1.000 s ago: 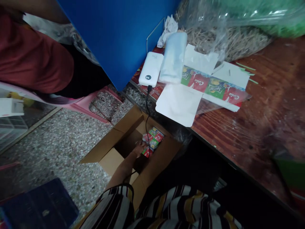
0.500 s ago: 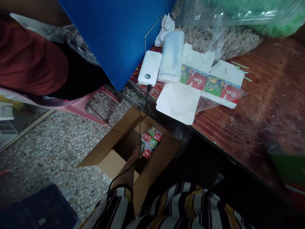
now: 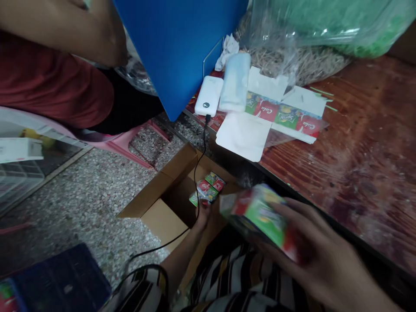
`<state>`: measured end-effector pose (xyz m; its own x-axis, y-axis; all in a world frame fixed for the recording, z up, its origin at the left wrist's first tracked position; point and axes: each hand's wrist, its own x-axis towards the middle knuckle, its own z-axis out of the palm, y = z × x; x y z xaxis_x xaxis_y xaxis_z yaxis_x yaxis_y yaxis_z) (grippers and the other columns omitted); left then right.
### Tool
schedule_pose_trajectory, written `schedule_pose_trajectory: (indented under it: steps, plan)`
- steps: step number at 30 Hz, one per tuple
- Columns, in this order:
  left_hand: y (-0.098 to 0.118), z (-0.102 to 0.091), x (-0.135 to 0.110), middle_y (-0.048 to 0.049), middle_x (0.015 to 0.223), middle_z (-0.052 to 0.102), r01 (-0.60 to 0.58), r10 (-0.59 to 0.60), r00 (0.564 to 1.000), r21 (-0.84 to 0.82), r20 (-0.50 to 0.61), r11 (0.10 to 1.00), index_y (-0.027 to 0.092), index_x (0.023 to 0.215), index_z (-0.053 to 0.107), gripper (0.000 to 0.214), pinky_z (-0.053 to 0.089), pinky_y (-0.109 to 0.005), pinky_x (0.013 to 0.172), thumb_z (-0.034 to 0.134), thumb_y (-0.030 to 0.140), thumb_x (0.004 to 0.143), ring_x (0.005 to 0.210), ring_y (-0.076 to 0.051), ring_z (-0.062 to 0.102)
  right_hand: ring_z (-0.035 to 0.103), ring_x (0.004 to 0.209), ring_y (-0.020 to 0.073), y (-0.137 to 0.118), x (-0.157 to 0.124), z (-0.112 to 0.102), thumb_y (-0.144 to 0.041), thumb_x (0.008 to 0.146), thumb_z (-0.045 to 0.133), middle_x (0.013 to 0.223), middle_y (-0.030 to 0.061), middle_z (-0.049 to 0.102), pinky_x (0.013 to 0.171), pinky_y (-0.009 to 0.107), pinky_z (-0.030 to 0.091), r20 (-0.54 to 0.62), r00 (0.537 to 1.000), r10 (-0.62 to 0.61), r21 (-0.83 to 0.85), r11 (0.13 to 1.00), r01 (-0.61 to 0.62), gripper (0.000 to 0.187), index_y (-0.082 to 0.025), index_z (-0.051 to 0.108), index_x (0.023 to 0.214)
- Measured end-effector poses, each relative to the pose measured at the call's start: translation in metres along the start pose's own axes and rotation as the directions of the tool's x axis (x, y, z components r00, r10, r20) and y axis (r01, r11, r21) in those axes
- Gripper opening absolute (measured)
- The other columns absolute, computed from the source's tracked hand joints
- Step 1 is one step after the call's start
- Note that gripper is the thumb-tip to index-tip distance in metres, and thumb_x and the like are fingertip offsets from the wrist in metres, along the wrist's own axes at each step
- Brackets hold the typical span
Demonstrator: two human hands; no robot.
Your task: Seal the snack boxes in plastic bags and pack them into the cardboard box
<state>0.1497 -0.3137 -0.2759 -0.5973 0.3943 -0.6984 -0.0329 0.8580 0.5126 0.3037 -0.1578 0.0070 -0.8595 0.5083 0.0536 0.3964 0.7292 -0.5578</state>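
My right hand (image 3: pixel 320 255) is closed around a small green and red printed carton (image 3: pixel 260 216), held over my lap near the table edge. My left hand (image 3: pixel 204 213) reaches down into an open cardboard box (image 3: pixel 162 199) on the floor. Its fingers rest by the small printed cartons (image 3: pixel 208 188) packed inside, and they are too small and blurred to read. A black cable (image 3: pixel 198 173) hangs from a white power bank (image 3: pixel 209 95) into the box beside my arm.
A flat printed carton blank (image 3: pixel 279 115) and a white sheet (image 3: pixel 242 136) lie on the wooden table (image 3: pixel 357 143). Plastic bags of sticks (image 3: pixel 302 56) sit behind. A blue board (image 3: pixel 178 43) stands at the table's end. Another person in red (image 3: pixel 52 82) sits left on a pink stool.
My right hand has come into view holding a printed carton. My left hand stays inside the cardboard box. The view shifted slightly, and the other person's arm now shows at the top left.
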Motion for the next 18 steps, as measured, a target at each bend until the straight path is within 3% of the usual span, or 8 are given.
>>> schedule_pose_trajectory:
  steps: [2,4,7,8,9,13,15,18]
  plan:
    - [0.013,0.003,-0.033,-0.0148,0.101,0.067,0.012,-0.004,0.999,-0.190,0.044,0.982,0.014,0.122,0.052,0.052,0.054,-0.039,0.079,0.037,0.054,0.092,0.091,-0.025,0.068,0.056,0.112,0.0267,0.005,0.026,0.039,-0.040,0.080,0.065,0.130,0.0092,0.049,0.091,0.040,0.051,0.063,0.997,-0.055,-0.026,0.998,0.057,0.054,-0.029,0.052,0.132]
    - [0.028,-0.005,-0.060,-0.0133,0.097,0.069,0.044,0.017,0.993,-0.498,0.116,0.866,0.016,0.122,0.052,0.060,0.056,-0.037,0.075,0.030,0.063,0.091,0.084,-0.023,0.070,0.053,0.113,0.0286,0.009,0.051,0.078,-0.038,0.076,0.067,0.129,0.0107,0.048,0.096,0.042,0.047,0.093,0.995,-0.025,-0.044,0.999,0.029,0.056,-0.025,0.054,0.129]
    - [0.051,-0.030,-0.082,-0.0127,0.102,0.069,0.148,0.102,0.974,-0.911,0.201,0.386,0.020,0.121,0.057,0.071,0.056,-0.038,0.078,0.043,0.076,0.080,0.087,-0.025,0.069,0.049,0.112,0.0313,0.008,0.074,0.123,-0.034,0.075,0.067,0.129,0.0139,0.046,0.096,0.043,0.043,0.191,0.981,0.016,-0.123,0.992,0.008,0.060,-0.022,0.052,0.133]
    - [0.057,-0.038,-0.084,-0.0121,0.105,0.069,0.166,0.112,0.973,-0.950,0.201,0.265,0.022,0.119,0.059,0.071,0.056,-0.038,0.079,0.049,0.077,0.076,0.090,-0.025,0.069,0.047,0.112,0.0324,0.008,0.077,0.135,-0.033,0.075,0.067,0.130,0.0150,0.045,0.095,0.044,0.042,0.236,0.972,0.015,-0.158,0.987,0.023,0.062,-0.022,0.051,0.135]
    - [0.063,-0.045,-0.083,-0.0109,0.109,0.068,0.166,0.112,0.975,-0.963,0.193,0.213,0.023,0.118,0.061,0.071,0.057,-0.037,0.079,0.052,0.077,0.074,0.093,-0.025,0.068,0.046,0.112,0.0335,0.009,0.076,0.146,-0.031,0.075,0.067,0.131,0.0158,0.044,0.094,0.045,0.041,0.281,0.960,0.009,-0.189,0.981,0.046,0.065,-0.022,0.049,0.136]
    - [0.072,-0.050,-0.060,-0.0086,0.115,0.068,0.224,0.055,0.970,-0.955,0.238,0.193,0.024,0.118,0.063,0.064,0.057,-0.036,0.081,0.064,0.069,0.072,0.105,-0.026,0.065,0.044,0.113,0.0346,0.018,0.061,0.181,-0.025,0.075,0.064,0.135,0.0179,0.043,0.091,0.045,0.040,0.420,0.907,0.011,-0.248,0.963,0.103,0.063,-0.017,0.048,0.136]
    - [0.072,-0.044,-0.043,-0.0095,0.111,0.069,0.270,-0.033,0.963,-0.943,0.269,0.196,0.021,0.116,0.063,0.061,0.057,-0.037,0.080,0.072,0.058,0.070,0.101,-0.026,0.067,0.045,0.111,0.0340,0.023,0.053,0.193,-0.024,0.077,0.063,0.132,0.0187,0.046,0.090,0.044,0.040,0.435,0.900,0.035,-0.267,0.959,0.092,0.057,-0.014,0.050,0.131]
    - [0.071,-0.033,-0.018,-0.0108,0.100,0.071,0.238,-0.148,0.967,-0.947,0.209,0.217,0.017,0.110,0.064,0.055,0.058,-0.037,0.075,0.075,0.050,0.068,0.091,-0.027,0.070,0.045,0.112,0.0343,0.028,0.050,0.203,-0.023,0.075,0.066,0.135,0.0195,0.045,0.092,0.044,0.039,0.440,0.898,-0.006,-0.276,0.951,0.141,0.059,-0.012,0.049,0.131]
